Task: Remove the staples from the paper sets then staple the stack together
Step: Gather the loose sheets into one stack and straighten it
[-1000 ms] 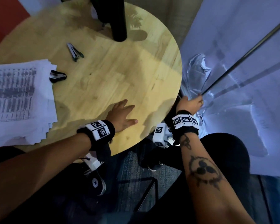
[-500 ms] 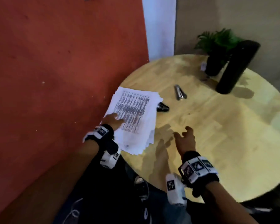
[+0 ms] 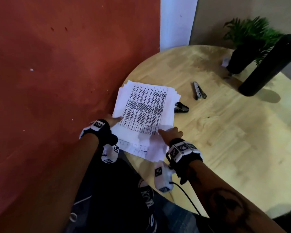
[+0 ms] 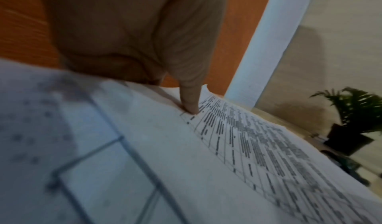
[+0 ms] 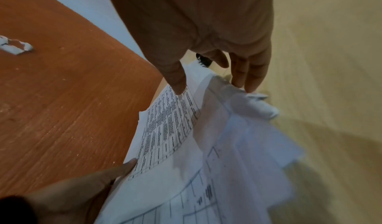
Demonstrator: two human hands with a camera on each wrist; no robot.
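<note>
r hand (image 3: 170,134) onto 1 stack (image 3: 146,105)

Paper stack (image 3: 146,111) on the left of the worktop (image 3: 225,140), left hand (image 3: 113,120) at its near left corner and right hand (image 3: 170,134) at its near right edge; staple remover (image 3: 181,107) just right of it, stapler (image 3: 199,93) farther back and right, potted plant (image 3: 242,59) and cylinder (image 3: 269,68) at the far right.

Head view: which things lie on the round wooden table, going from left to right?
From the left: stack of printed white papers → small black staple remover → silver metal stapler → tall black cylinder.
</note>
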